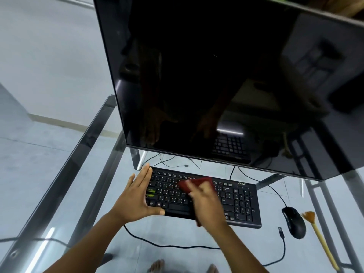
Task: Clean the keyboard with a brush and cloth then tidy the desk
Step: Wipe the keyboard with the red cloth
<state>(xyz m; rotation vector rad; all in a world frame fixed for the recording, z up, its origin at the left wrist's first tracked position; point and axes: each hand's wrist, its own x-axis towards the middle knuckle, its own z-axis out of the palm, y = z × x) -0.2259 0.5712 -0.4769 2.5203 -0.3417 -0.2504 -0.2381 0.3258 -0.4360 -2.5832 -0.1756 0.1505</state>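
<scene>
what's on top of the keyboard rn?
A red cloth lies across the middle keys, gripped by the right hand. The left hand rests flat on the left end of the keyboard. Keys under cloth and hands are covered; the number pad is bare.

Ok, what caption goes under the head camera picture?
Right hand wipes the keyboard with a red cloth while the left hand steadies its end.
</scene>
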